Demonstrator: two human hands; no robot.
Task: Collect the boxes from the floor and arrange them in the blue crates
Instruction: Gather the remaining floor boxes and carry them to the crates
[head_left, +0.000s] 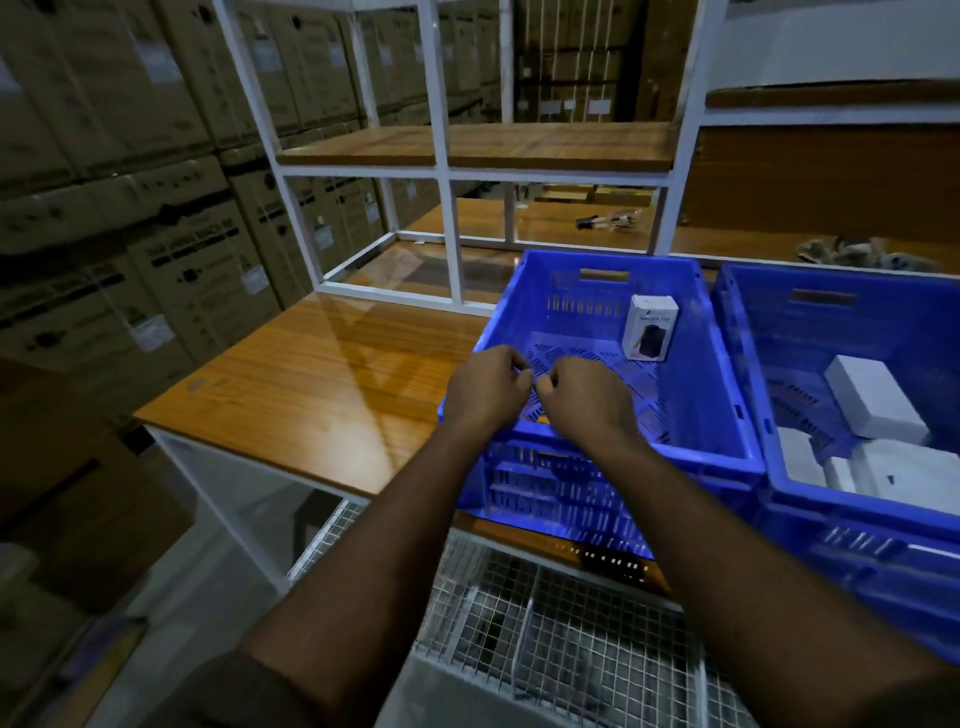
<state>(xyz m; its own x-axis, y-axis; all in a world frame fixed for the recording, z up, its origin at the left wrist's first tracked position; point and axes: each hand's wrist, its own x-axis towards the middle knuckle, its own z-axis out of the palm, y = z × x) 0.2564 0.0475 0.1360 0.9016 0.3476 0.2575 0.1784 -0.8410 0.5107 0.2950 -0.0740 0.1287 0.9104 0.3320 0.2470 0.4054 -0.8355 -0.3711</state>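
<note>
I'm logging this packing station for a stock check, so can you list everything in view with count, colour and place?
blue crates: two, blue, side by side on the wooden table.
printed box: one, white with dark print, upright at the far wall of the left crate.
white boxes: several, white, piled in the right crate.
wooden table: one, brown top.
white shelf frame: one, white, on the table behind the crates.
cartons: many, brown, stacked at left.
wire baskets: grey, below the table edge.
left hand: fingers curled, over the left crate.
right hand: fingers curled, beside it.
</note>
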